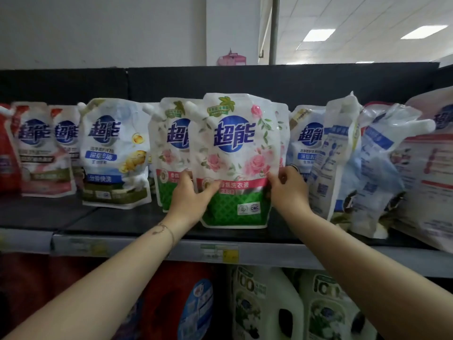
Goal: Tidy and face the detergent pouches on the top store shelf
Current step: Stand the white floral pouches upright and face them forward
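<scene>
So the rose-print pouch stands upright at the front of the top shelf, logo out. The left hand grips its lower left edge, thumb across the front, and the right hand pinches the right edge, I'd guess to square it up. A second rose pouch sits just behind-left. Two back-facing pouches on the right probably need turning. Two white jugs sit below.

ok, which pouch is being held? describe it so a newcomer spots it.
On the top shelf, mid-row: the rose-print pouch with a green base, held at both sides by the left hand and right hand. Unlike its twin behind-left, it stands frontmost with its blue logo unobstructed.
</scene>
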{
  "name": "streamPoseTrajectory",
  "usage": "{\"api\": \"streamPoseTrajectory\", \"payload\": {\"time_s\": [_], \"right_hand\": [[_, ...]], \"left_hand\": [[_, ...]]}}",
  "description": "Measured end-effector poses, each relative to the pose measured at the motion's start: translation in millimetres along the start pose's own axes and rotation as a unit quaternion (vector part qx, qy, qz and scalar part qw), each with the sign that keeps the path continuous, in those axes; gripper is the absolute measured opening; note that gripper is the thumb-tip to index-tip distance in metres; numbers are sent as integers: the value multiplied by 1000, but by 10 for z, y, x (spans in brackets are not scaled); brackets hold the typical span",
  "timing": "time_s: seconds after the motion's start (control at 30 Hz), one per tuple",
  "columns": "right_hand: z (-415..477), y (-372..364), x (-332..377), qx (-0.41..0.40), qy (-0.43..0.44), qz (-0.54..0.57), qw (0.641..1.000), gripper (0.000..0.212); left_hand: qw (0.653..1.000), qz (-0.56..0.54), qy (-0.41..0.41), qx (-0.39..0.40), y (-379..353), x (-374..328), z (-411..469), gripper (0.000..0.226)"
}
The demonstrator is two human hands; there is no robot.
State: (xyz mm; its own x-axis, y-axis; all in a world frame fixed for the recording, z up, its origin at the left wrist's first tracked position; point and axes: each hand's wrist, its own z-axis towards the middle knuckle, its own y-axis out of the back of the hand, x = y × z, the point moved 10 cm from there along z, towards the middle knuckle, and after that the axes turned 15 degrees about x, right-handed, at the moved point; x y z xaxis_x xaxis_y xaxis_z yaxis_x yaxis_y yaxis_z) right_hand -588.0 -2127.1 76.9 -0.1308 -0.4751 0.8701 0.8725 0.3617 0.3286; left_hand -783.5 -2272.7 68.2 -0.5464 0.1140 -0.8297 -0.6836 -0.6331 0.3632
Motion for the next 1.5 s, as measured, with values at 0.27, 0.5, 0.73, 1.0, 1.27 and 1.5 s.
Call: {"api": "streamPoseTrajectory", "payload": {"time_s": [0.27,0.5,0.73,1.0,1.27,1.5], "right_hand": [[-281,-183,247,104,122,-272,949,113],[-47,-424,187,137,105,-482,859,140],[261,-438,52,155,105,-476,859,142],[444,-463,44,117,103,-509,847,138],[107,-529,265,74,167,-641,746,99],[-274,-237,594,-12,249,-585,772,20]], "left_hand": [[983,153,-94,-30,-452,-373,85,98],[807,571,-114,101,-854,-356,272,148],[807,577,-82,95,-876,-187,518,141],[806,585,-48,84,-844,-138,700,142],[833,526,-166,47,-761,-317,431,105],[842,403,-345,102,-1156,-841,66,36]]}}
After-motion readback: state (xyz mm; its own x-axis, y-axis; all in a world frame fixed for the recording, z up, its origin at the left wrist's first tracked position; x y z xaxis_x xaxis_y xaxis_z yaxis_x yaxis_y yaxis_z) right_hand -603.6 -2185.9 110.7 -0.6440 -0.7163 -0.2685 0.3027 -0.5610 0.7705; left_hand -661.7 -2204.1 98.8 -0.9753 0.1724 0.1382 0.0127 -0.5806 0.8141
